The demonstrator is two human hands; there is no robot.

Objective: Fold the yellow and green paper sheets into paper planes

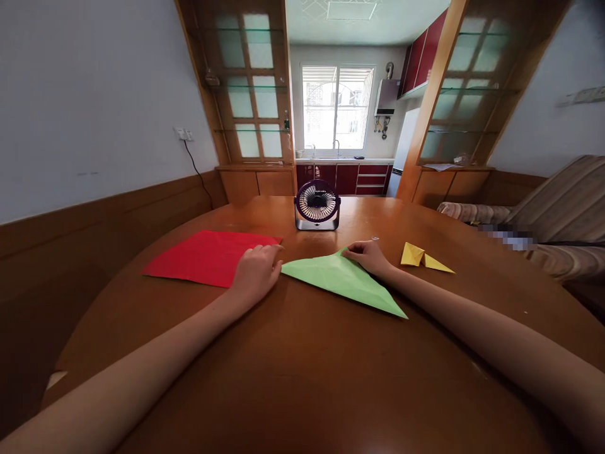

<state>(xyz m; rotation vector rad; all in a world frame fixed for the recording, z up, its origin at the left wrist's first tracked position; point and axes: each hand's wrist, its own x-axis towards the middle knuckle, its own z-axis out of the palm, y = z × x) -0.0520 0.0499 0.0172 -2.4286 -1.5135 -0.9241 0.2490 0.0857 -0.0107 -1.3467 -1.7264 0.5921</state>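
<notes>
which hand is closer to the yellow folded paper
Right. The right hand rests on the green paper's top corner, just left of the yellow folded paper. The left hand sits farther left, at the red sheet's edge.

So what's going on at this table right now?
A person is working a green paper sheet, folded into a triangle, on a round wooden table. The left hand presses its left corner and the right hand pinches its top point. A flat red paper sheet, a folded yellow paper piece and a small desk fan lie nearby.
</notes>
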